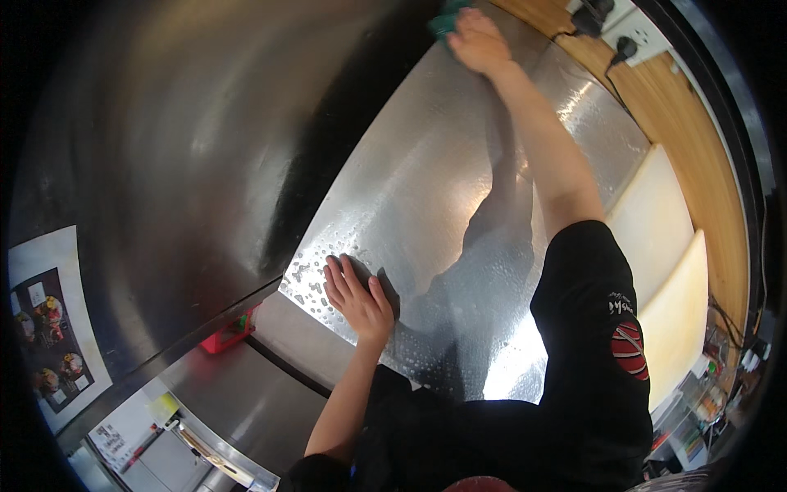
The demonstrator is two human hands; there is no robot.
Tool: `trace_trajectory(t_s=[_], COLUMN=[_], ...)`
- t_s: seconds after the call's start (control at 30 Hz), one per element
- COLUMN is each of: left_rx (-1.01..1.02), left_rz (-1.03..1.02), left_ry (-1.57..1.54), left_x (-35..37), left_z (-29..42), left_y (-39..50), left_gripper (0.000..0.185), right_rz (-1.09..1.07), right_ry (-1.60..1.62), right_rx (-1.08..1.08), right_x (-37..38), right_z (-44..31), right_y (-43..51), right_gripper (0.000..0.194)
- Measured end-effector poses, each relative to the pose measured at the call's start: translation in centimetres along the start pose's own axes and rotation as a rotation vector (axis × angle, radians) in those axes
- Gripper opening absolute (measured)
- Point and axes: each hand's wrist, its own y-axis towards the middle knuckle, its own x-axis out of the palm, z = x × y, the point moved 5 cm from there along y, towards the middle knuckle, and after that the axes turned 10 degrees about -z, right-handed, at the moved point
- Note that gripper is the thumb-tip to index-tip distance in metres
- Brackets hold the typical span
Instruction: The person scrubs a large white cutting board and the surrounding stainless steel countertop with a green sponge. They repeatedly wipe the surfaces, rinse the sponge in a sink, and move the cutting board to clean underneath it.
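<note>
A stainless steel worktop point(418, 172) stretches out in front of me, wet with droplets near its left corner and along the near edge. My left hand point(363, 301) rests on it by that wet corner, palm down, fingers spread, holding nothing. At the far end of the worktop, my right hand point(479, 40) is on a green cloth point(444, 26), fingers bent over it. Part of the cloth is hidden under the hand or cut off by the picture's top edge.
White cutting boards point(673, 320) stand at the right, by a wooden ledge point(695, 141) with a power outlet point(639, 37). A dark metal panel point(203, 135) borders the worktop at the left. A red basket point(226, 337) and a printed food sheet point(58, 332) are at lower left.
</note>
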Motion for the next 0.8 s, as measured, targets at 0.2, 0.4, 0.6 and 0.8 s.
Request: trace_trajectory(t_s=[0.2, 0.4, 0.6, 0.8], left_rx=[0.05, 0.059, 0.073, 0.06], left_rz=[0.036, 0.075, 0.118, 0.067], left_ry=[0.04, 0.085, 0.076, 0.032], left_x=[0.3, 0.6, 1.0, 0.6], left_z=[0.0, -0.6, -0.4, 0.1], left_y=[0.6, 0.1, -0.3, -0.1], left_gripper=[0.061, 0.061, 0.059, 0.063], right_rz=[-0.22, -0.181, 0.089, -0.27], right_ry=[0.185, 0.414, 0.027, -0.598], right_rx=[-0.301, -0.488, 0.267, 0.782], right_x=[-0.1, -1.8, -4.4, -9.7], right_z=[-20.4, -22.6, 6.4, 20.5], right_y=[-11.7, -17.0, -19.4, -30.9], right_gripper=[0.054, 0.057, 0.063, 0.073])
